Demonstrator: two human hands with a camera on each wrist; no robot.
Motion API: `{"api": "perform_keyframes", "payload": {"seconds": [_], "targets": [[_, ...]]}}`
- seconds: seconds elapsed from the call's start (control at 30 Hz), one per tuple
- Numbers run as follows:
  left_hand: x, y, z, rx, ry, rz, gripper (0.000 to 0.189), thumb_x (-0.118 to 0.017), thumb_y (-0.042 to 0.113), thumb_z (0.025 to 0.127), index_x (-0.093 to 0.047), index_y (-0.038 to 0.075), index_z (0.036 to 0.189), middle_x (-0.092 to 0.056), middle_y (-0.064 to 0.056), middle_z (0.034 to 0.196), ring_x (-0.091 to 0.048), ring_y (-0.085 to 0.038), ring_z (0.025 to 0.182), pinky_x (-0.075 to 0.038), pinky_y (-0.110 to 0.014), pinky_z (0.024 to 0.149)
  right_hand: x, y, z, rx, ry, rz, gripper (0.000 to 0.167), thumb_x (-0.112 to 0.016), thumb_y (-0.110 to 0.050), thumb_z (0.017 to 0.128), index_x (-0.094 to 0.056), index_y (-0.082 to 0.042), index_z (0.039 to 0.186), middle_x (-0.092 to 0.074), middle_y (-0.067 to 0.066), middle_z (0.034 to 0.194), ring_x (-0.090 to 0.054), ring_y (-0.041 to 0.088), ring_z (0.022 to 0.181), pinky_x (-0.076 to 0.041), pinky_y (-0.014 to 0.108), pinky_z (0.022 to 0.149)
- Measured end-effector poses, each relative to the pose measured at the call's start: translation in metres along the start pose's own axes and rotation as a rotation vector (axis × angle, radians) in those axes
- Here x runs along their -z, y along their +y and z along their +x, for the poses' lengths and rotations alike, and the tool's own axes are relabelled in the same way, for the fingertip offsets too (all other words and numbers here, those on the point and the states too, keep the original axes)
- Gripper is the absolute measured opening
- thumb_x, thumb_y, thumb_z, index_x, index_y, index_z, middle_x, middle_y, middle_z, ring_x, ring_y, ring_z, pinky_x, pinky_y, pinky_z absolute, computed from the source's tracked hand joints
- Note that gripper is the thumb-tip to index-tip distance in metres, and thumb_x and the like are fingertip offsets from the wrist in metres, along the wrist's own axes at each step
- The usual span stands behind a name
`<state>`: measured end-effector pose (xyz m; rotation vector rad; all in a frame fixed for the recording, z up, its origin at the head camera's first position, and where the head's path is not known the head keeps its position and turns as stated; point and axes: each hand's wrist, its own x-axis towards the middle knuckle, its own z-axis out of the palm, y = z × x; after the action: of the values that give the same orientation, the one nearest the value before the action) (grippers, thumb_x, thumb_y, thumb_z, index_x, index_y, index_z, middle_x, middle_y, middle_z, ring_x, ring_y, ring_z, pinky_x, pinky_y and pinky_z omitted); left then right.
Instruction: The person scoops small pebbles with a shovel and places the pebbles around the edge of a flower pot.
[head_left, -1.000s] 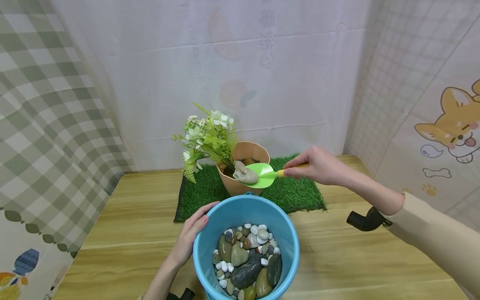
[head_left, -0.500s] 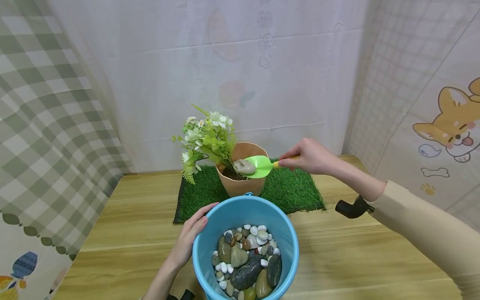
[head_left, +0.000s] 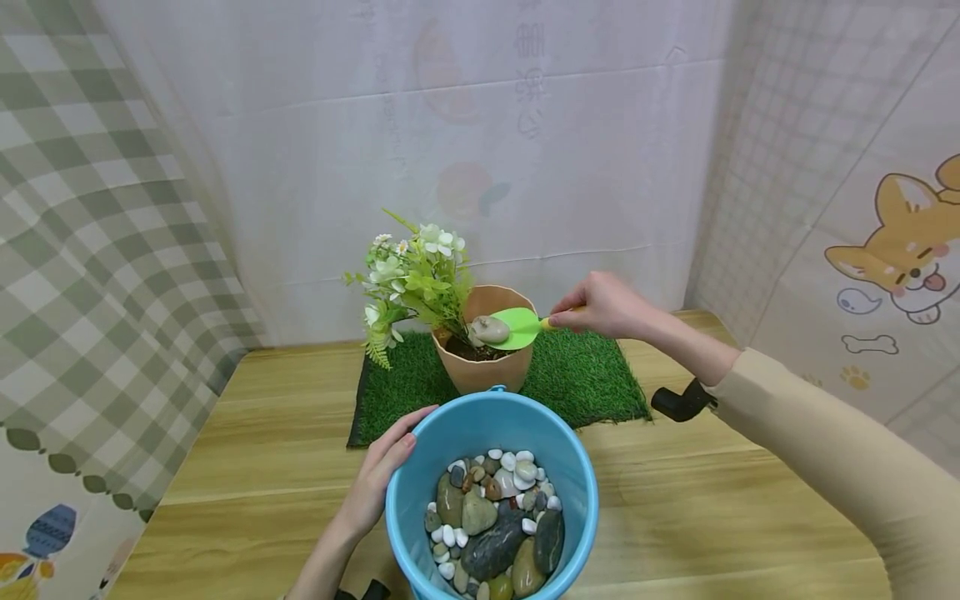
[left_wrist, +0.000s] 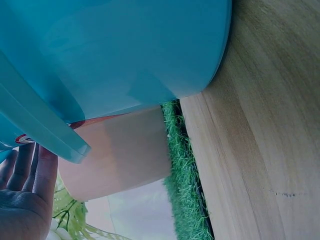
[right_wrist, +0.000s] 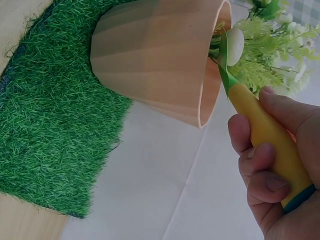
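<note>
My right hand point(head_left: 603, 307) grips the yellow handle point(right_wrist: 272, 142) of a small trowel with a green blade point(head_left: 520, 327). A beige-grey stone point(head_left: 491, 330) lies on the blade, which is over the mouth of a peach-coloured flower pot point(head_left: 483, 375). White flowers with green leaves point(head_left: 412, 279) stand in the pot and lean left; dark soil shows inside. My left hand point(head_left: 372, 479) rests with fairly straight fingers against the left outside of a blue bucket point(head_left: 399, 517), just below its rim. Stones and pebbles point(head_left: 491, 525) of several colours cover the bucket's bottom.
Under the pot lies a green artificial grass mat point(head_left: 585, 379) on a wooden table point(head_left: 247, 467). The bucket stands in front of the pot, nearly touching it in the head view. A pale cloth point(head_left: 315, 183) hangs behind, with patterned cloths at both sides.
My right hand has moved left and away from me, carrying the trowel and its stone from the pot's front edge to over its mouth. My left hand and the bucket stay put.
</note>
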<state>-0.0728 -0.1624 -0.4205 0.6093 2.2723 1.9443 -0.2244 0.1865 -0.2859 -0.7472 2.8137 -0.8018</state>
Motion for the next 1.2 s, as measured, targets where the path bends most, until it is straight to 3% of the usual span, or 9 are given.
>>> {"api": "perform_keyframes", "payload": {"seconds": [0.33, 0.6, 0.8, 1.2], "targets": [[-0.001, 0.0, 0.0, -0.009, 0.0, -0.004, 0.051, -0.033, 0.02, 0.113, -0.039, -0.007, 0.157, -0.051, -0.035, 0.152, -0.067, 0.001, 0.123, -0.06, -0.029, 0.097, -0.01, -0.01, 0.014, 0.033, -0.046, -0.019, 0.02, -0.075, -0.024, 0.098, -0.085, -0.01, 0.108, -0.084, 0.008, 0.089, -0.072, 0.01, 0.071, -0.049, 0.023, 0.061], [-0.001, 0.0, 0.0, -0.007, 0.003, 0.0, 0.049, -0.034, 0.02, 0.113, -0.042, -0.002, 0.156, -0.052, -0.035, 0.151, -0.067, 0.0, 0.123, -0.06, -0.03, 0.097, -0.016, -0.024, 0.024, 0.048, -0.068, -0.052, 0.018, -0.076, -0.025, 0.096, -0.087, -0.011, 0.099, -0.083, 0.007, 0.087, -0.074, 0.02, 0.076, -0.05, 0.024, 0.066], [0.0, 0.0, -0.001, -0.01, 0.0, -0.002, 0.049, -0.034, 0.02, 0.114, -0.042, -0.002, 0.156, -0.051, -0.035, 0.151, -0.067, 0.0, 0.123, -0.06, -0.03, 0.096, -0.02, -0.033, 0.032, 0.022, -0.099, -0.065, 0.02, -0.075, -0.025, 0.097, -0.086, -0.009, 0.102, -0.083, 0.012, 0.092, -0.071, 0.013, 0.072, -0.049, 0.022, 0.067], [0.001, -0.002, 0.0, -0.026, -0.012, 0.016, 0.05, -0.033, 0.018, 0.114, -0.04, -0.005, 0.157, -0.05, -0.036, 0.152, -0.066, 0.002, 0.124, -0.059, -0.026, 0.096, -0.027, -0.049, 0.041, -0.068, -0.131, -0.124, 0.022, -0.073, -0.027, 0.099, -0.086, -0.009, 0.098, -0.083, 0.012, 0.092, -0.072, 0.011, 0.069, -0.048, 0.021, 0.062]]}}
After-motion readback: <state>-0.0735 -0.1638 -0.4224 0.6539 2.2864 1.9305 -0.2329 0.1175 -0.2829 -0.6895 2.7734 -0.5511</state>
